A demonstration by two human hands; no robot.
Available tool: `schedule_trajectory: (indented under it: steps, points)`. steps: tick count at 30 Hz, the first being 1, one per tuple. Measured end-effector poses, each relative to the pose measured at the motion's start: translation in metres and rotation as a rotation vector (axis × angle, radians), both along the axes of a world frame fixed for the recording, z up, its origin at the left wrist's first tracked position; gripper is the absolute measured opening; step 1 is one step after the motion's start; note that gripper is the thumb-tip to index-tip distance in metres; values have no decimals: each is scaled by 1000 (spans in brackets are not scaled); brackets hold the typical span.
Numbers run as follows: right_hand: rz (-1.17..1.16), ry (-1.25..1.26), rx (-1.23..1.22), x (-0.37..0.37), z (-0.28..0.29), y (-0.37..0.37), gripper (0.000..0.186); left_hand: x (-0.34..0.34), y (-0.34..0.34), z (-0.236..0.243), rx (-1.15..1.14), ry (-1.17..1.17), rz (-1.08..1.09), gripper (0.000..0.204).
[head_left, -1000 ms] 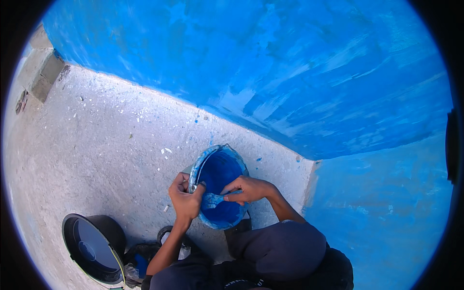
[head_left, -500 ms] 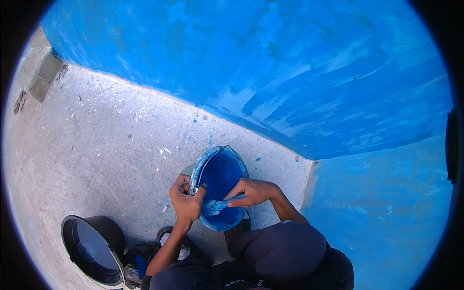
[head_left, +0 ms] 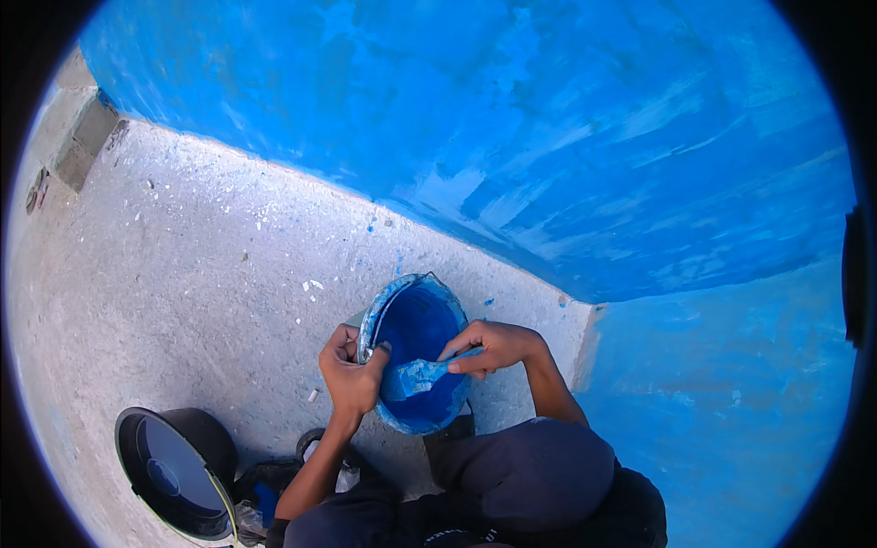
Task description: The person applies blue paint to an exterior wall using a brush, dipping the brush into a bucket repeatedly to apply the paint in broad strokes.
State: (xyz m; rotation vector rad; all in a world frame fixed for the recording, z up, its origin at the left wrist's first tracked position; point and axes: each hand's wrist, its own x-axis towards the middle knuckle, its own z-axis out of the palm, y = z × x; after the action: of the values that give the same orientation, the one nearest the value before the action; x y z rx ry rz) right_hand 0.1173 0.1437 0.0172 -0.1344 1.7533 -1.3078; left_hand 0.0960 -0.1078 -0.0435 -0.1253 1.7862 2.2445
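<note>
My left hand (head_left: 352,374) is closed on the left rim of a paint bucket (head_left: 416,315), which is tilted and coated inside with blue paint, a wire handle along its rim. My right hand (head_left: 489,349) pinches a blue-smeared brush (head_left: 417,376), its broad head inside the bucket over the paint. The bucket is between my bent legs and the wall, above the pale floor.
A blue-painted wall (head_left: 512,110) meets another blue surface (head_left: 713,393) at right. The rough concrete floor (head_left: 201,274) has white flecks. A black bucket of liquid (head_left: 178,466) and dark bags (head_left: 260,484) are lower left. Concrete steps (head_left: 82,137) stand upper left.
My right hand and the brush have moved right and slightly up within the bucket. My left hand stays on the rim.
</note>
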Motion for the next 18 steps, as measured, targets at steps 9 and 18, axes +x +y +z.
schedule_trajectory:
  steps: [9,18]
  points:
    - [-52,-9,3,-6,-6,0,38,-2,-1,0,15,-23,-4,16]
    - [-79,-8,7,-9,-11,2,39,-5,-1,2,31,-38,-18,17]
